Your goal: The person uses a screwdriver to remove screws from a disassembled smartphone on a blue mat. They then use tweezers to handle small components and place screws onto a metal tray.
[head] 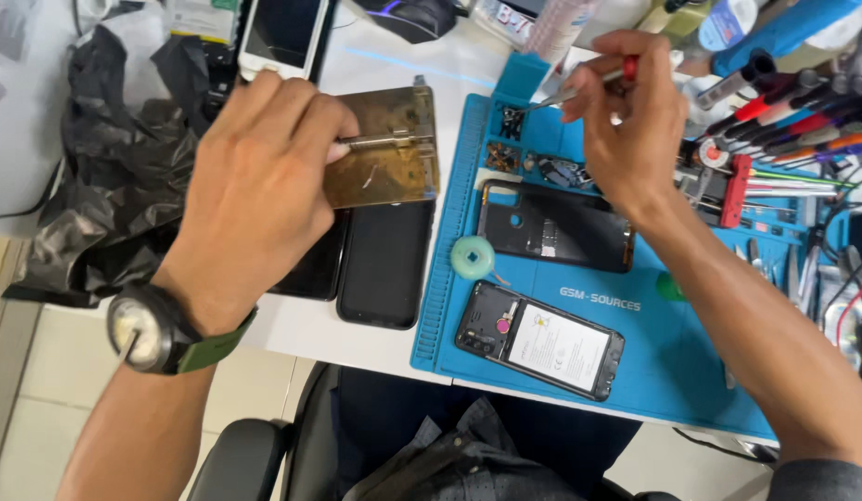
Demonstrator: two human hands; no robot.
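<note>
My left hand (259, 181) rests on a brass-coloured metal holder plate (389, 148), fingertips at its left edge by a thin clamp bar. My right hand (630, 121) grips a slim screwdriver with a red end (588, 85), its tip pointing at small parts in the compartments (533, 165) of the blue work mat (653, 353). An opened phone showing its battery (540, 340) lies on the mat below. A black phone back cover (556, 227) lies above it. A round teal suction cup (472, 257) sits at the mat's left edge.
Two dark phones (384, 264) lie face down left of the mat. Crumpled black plastic (106, 176) fills the left side. A white phone (282, 37) lies at the top. A rack of screwdrivers and tools (783, 130) crowds the right. A chair arm (241, 459) is below the table edge.
</note>
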